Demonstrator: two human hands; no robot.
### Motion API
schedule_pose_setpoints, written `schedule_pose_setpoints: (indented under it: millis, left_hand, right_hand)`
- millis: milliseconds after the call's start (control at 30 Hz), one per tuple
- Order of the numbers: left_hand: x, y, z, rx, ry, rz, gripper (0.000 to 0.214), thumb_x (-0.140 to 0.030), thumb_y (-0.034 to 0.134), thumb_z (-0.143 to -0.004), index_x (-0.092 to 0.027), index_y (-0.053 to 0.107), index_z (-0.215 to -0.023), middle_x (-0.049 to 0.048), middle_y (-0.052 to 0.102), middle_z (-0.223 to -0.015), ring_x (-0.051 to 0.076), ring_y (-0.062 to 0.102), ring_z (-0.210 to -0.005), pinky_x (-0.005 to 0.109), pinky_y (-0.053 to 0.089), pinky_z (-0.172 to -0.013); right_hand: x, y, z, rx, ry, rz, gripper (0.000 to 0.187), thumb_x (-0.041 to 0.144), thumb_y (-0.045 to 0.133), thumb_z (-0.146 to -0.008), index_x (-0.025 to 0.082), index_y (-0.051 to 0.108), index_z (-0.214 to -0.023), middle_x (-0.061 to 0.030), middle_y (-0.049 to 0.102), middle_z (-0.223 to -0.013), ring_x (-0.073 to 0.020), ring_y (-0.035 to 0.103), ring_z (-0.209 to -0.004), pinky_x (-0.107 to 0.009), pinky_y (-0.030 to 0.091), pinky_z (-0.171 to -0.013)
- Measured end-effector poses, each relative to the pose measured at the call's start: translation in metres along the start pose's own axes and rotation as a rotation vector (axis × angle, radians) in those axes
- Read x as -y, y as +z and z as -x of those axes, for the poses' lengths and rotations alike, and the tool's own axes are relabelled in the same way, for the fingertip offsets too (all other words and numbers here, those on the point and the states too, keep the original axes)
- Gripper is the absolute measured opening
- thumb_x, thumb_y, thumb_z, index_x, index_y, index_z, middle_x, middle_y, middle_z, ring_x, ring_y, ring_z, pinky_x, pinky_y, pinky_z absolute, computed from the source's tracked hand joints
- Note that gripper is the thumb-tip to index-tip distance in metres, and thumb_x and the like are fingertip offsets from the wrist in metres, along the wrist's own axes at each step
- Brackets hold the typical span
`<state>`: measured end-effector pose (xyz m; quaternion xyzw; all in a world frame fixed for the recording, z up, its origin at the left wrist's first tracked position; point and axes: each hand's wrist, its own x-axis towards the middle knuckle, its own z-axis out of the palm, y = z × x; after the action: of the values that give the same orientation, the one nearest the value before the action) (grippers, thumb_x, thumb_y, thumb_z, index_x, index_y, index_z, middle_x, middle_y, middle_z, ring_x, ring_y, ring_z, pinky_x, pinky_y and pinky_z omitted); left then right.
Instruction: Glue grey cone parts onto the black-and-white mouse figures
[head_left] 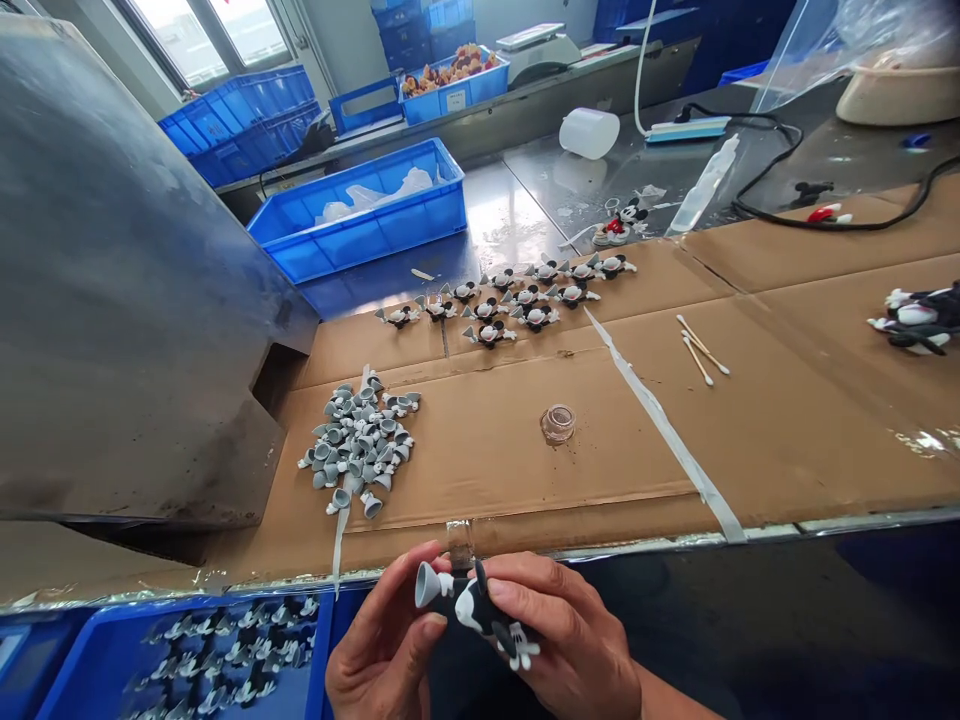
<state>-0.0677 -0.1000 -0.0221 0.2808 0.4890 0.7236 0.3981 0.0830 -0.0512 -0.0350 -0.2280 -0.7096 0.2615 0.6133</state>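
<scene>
Near the table's front edge, my right hand (566, 625) grips a black-and-white mouse figure (469, 605), whose white gloved hand sticks out below my fingers. My left hand (397, 640) is closed, thumb and forefinger around a grey megaphone piece (428, 585) with a small white hand. That piece meets the figure's arm; whether it is fixed there I cannot tell. A pile of similar grey megaphone pieces (360, 435) lies on the cardboard. Behind it, several mouse figures (525, 297) with megaphones lie in rows.
A small round dish (558, 424) and cotton swabs (703, 350) rest on the cardboard (480, 450). More black-and-white parts (919, 318) lie at right. A metal housing (135, 280) stands at left, above a blue tray (97, 650) of figures. A blue crate (375, 232) is behind.
</scene>
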Motion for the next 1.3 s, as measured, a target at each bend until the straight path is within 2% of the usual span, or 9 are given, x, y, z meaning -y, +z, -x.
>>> schedule_pose_setpoints:
  millis: [133, 200, 300, 367, 467, 567, 867, 1033, 1300]
  left_hand:
    - [-0.001, 0.006, 0.006, -0.157, 0.04, -0.128, 0.033, -0.031, 0.096, -0.062, -0.024, 0.083, -0.092, 0.0053, 0.082, -0.095, 0.02, 0.078, -0.079, 0.022, 0.063, -0.079]
    - [-0.002, 0.01, 0.008, -0.192, 0.091, -0.199, 0.029, -0.034, 0.095, -0.064, -0.024, 0.083, -0.088, 0.0024, 0.082, -0.094, 0.017, 0.077, -0.08, 0.018, 0.062, -0.079]
    - [-0.002, 0.008, 0.005, -0.098, 0.244, -0.305, 0.022, -0.031, 0.093, -0.067, -0.024, 0.083, -0.086, 0.0012, 0.082, -0.091, 0.016, 0.077, -0.079, 0.017, 0.062, -0.076]
    - [-0.001, 0.004, 0.003, -0.058, 0.352, -0.377, 0.019, -0.028, 0.092, -0.069, -0.025, 0.083, -0.086, 0.0021, 0.082, -0.09, 0.018, 0.077, -0.077, 0.02, 0.063, -0.071]
    - [0.0, 0.001, 0.001, -0.076, 0.465, -0.48, 0.016, -0.028, 0.09, -0.072, -0.026, 0.082, -0.086, 0.0027, 0.082, -0.089, 0.02, 0.077, -0.074, 0.027, 0.065, -0.068]
    - [0.001, 0.001, 0.002, -0.07, 0.527, -0.532, 0.014, -0.028, 0.087, -0.076, -0.026, 0.082, -0.089, 0.0021, 0.082, -0.089, 0.02, 0.077, -0.075, 0.028, 0.064, -0.068]
    - [0.0, -0.001, 0.002, 0.017, 0.57, -0.581, 0.013, -0.025, 0.084, -0.081, -0.027, 0.081, -0.094, 0.0005, 0.082, -0.092, 0.017, 0.077, -0.076, 0.024, 0.063, -0.071]
    - [0.001, 0.001, 0.005, -0.039, 0.583, -0.597, 0.01, -0.028, 0.082, -0.083, -0.026, 0.081, -0.092, 0.0002, 0.081, -0.092, 0.017, 0.076, -0.077, 0.024, 0.062, -0.072]
    - [0.0, 0.003, 0.002, -0.029, 0.618, -0.638, 0.009, -0.032, 0.081, -0.084, -0.025, 0.081, -0.091, 0.0014, 0.081, -0.091, 0.019, 0.076, -0.077, 0.028, 0.064, -0.072]
  right_hand:
    - [0.001, -0.001, -0.003, 0.01, -0.007, -0.042, 0.027, 0.011, 0.057, -0.101, 0.014, 0.061, -0.127, -0.0134, 0.073, -0.108, -0.0171, 0.073, -0.1, -0.026, 0.062, -0.087]
    - [0.002, -0.001, -0.004, 0.015, -0.01, -0.048, 0.028, 0.011, 0.056, -0.101, 0.015, 0.061, -0.128, -0.0131, 0.073, -0.107, -0.0167, 0.073, -0.099, -0.026, 0.062, -0.086]
    - [0.004, -0.002, -0.005, 0.011, -0.017, -0.037, 0.028, 0.012, 0.055, -0.102, 0.016, 0.061, -0.129, -0.0124, 0.074, -0.106, -0.0164, 0.074, -0.096, -0.025, 0.063, -0.084]
    - [0.005, -0.002, -0.005, 0.003, -0.019, -0.026, 0.027, 0.014, 0.055, -0.102, 0.017, 0.062, -0.128, -0.0122, 0.075, -0.104, -0.0164, 0.075, -0.093, -0.025, 0.063, -0.081]
    - [0.006, -0.001, -0.006, -0.003, -0.023, -0.01, 0.024, 0.014, 0.057, -0.101, 0.015, 0.064, -0.124, -0.0126, 0.075, -0.102, -0.0162, 0.075, -0.091, -0.024, 0.063, -0.081]
    - [0.007, -0.001, -0.007, 0.005, -0.041, -0.009, 0.022, 0.013, 0.057, -0.101, 0.013, 0.065, -0.122, -0.0139, 0.075, -0.102, -0.016, 0.075, -0.094, -0.022, 0.062, -0.084]
    - [0.003, -0.004, -0.008, 0.01, -0.046, -0.025, 0.024, 0.014, 0.054, -0.103, 0.014, 0.064, -0.125, -0.0134, 0.076, -0.104, -0.0164, 0.076, -0.094, -0.025, 0.063, -0.086]
    - [0.003, -0.004, -0.008, 0.005, -0.047, -0.03, 0.025, 0.013, 0.056, -0.102, 0.013, 0.064, -0.125, -0.0137, 0.076, -0.103, -0.0169, 0.076, -0.093, -0.025, 0.063, -0.085]
    - [0.004, -0.006, -0.01, -0.006, -0.04, 0.007, 0.024, 0.017, 0.058, -0.102, 0.017, 0.065, -0.125, -0.0114, 0.077, -0.103, -0.0157, 0.077, -0.092, -0.022, 0.064, -0.082]
